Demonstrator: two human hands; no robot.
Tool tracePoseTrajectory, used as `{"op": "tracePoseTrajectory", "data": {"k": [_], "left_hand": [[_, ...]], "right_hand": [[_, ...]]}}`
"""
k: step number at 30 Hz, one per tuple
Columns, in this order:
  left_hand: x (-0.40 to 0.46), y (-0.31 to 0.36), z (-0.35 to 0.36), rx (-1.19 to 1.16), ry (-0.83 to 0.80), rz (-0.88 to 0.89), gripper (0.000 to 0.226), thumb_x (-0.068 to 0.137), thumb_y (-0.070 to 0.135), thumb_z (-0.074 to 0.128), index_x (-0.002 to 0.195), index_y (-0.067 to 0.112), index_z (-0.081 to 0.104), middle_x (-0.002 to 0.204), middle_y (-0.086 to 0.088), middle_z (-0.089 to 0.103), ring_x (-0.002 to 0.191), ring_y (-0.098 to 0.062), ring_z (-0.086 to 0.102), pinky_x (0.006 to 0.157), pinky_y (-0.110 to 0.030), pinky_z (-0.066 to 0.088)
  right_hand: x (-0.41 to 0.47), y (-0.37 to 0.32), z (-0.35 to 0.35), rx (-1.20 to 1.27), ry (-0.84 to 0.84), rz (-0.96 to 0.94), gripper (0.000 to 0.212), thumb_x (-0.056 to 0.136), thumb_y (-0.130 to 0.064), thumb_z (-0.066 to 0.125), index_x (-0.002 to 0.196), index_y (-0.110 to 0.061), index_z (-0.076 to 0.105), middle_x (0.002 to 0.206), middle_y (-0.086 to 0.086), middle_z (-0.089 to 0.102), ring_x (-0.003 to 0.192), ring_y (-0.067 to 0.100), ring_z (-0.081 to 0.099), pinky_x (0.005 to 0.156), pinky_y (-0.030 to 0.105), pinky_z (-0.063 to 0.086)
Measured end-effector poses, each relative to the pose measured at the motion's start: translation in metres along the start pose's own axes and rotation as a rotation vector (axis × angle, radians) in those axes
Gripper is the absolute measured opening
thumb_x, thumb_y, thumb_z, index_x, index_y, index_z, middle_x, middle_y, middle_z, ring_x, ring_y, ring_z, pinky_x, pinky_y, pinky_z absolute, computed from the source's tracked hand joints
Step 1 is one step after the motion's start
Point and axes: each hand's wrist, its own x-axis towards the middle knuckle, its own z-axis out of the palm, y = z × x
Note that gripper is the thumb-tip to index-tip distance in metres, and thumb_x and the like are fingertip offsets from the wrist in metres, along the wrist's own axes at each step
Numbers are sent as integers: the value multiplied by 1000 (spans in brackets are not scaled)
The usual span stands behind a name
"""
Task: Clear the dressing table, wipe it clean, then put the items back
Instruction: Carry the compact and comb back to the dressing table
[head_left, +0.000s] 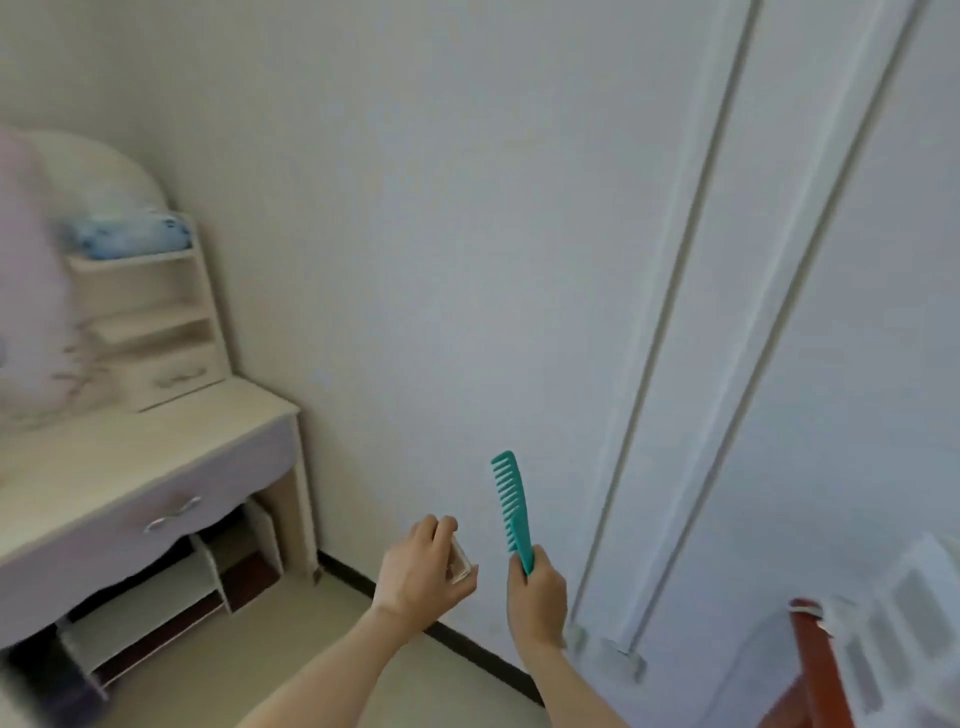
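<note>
Holding two items off the bench (156, 452), both hands out in front of the wall, to the right of the bench's right end. Right hand (537, 597) clamping the lower end of the handle of a teal wide-tooth comb (511, 506), teeth end pointing up and teeth facing left. Left hand (421, 571) curling around a small clear, squarish case (461, 564), fingers over its top, only one edge and corner showing; telling what it contains not possible.

Judging the comb: looking like rigid plastic, light, unlikely to break, a little slick on the smooth handle; gripping the handle as now seeming right, well away from the teeth. Judging the case: looking like hard clear plastic or glass, light, smooth and possibly slippery, perhaps liable to crack if dropped; wrapping fingers across opposite faces appearing safer than pinching a corner.

Counting: one comb, one clear case, two hands, each occupied. On the bench: one wide drawer under the top at the front, with a metal handle; one small shelf unit standing at the back right corner, with a little drawer at its base. One blue patterned cloth bundle (132, 239) lying on top of that shelf unit. Visible stretch of the benchtop showing no loose items, though its left part blurring out of view.
</note>
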Motion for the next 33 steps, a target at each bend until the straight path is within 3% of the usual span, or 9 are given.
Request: {"op": "tracePoseTrajectory", "data": {"k": [5, 8, 10, 12, 17, 21, 24, 28, 33], "left_hand": [[-31, -145, -71, 115, 133, -244, 46, 75, 49, 54, 107, 16, 52, 95, 1, 55, 86, -18, 55, 59, -24, 40], [-52, -212, -99, 174, 196, -408, 44, 68, 52, 52, 91, 15, 54, 82, 1, 56, 76, -21, 59, 51, -31, 47], [-61, -244, -111, 173, 217, -555, 42, 73, 50, 58, 97, 16, 53, 90, 0, 57, 85, -22, 56, 61, -34, 49], [-66, -272, -116, 203, 267, -619, 42, 73, 46, 63, 97, 14, 53, 91, -1, 57, 86, -23, 56, 62, -33, 46], [-46, -335, -108, 203, 280, -710, 44, 69, 52, 52, 92, 14, 53, 81, 1, 55, 78, -22, 57, 52, -30, 42], [-17, -384, -100, 222, 278, -795, 40, 67, 47, 56, 92, 15, 54, 82, 2, 58, 78, -21, 58, 52, -29, 44], [10, -412, -100, 201, 271, -875, 42, 67, 50, 53, 92, 16, 54, 79, 2, 57, 71, -21, 59, 49, -26, 38], [33, -443, -103, 203, 248, -988, 43, 77, 46, 57, 107, 16, 48, 98, 0, 54, 89, -21, 55, 62, -28, 39], [48, -502, -99, 188, 203, -1041, 47, 77, 47, 56, 111, 17, 46, 103, -1, 53, 97, -21, 53, 68, -31, 43]], "right_hand": [[-28, -102, 134, 110, -279, -97, 18, 93, -23, 52, 81, -11, 56, 74, 6, 63, 64, 23, 59, 56, 35, 48], [-45, -155, 194, 137, -416, -212, 19, 92, -19, 53, 87, -3, 61, 81, 10, 65, 75, 29, 62, 46, 16, 38], [-52, -184, 228, 125, -481, -273, 20, 93, -19, 52, 90, -1, 61, 83, 14, 66, 77, 30, 62, 48, 20, 31], [-56, -205, 262, 146, -538, -318, 18, 92, -19, 52, 86, -4, 59, 79, 14, 66, 74, 31, 61, 54, 28, 35], [-40, -242, 332, 141, -659, -400, 20, 93, -24, 50, 79, -10, 51, 68, 0, 55, 62, 18, 52, 47, 21, 29], [-11, -265, 391, 115, -774, -463, 18, 94, -24, 50, 80, -13, 50, 60, -12, 49, 54, 8, 49, 46, 15, 28], [17, -286, 436, 73, -813, -533, 17, 94, -28, 49, 84, -14, 52, 66, -5, 54, 54, 7, 49, 43, 14, 28], [40, -307, 489, 46, -840, -556, 18, 94, -29, 49, 82, -16, 48, 72, 2, 59, 55, 11, 49, 42, 16, 29], [48, -335, 557, 47, -885, -552, 17, 94, -28, 49, 84, -13, 50, 74, 1, 57, 63, 17, 54, 47, 20, 33]]}}
